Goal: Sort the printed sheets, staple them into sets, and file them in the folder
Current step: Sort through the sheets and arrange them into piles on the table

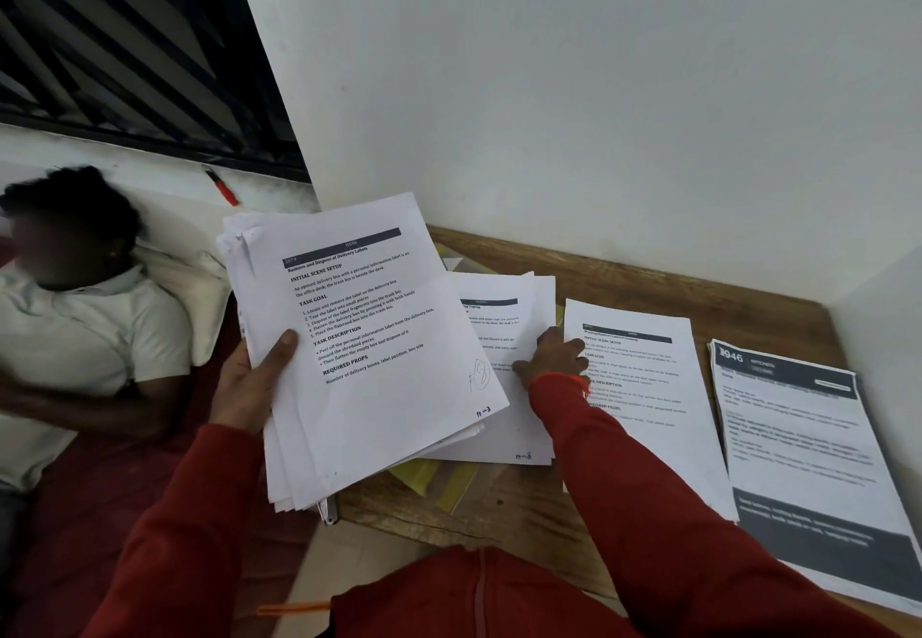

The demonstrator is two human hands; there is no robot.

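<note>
- left hand [249, 383] grips the unsorted stack [359, 338] off the bench [524, 502] edge, thumb on the top sheet, fingers curled under
- right hand [554, 355] lies fingers-down on the middle pile [504, 318], holding nothing I can see
- two more piles right of that hand: plain sheet pile [643, 388], dark-header pile [798, 438]
- yellow folder [424, 475] sits under the middle pile, partly hidden
- risk: held stack is fanned at its lower edge, loose grip likely drops sheets
- risk: piles nearly touch, a nudge could mix sets
</note>
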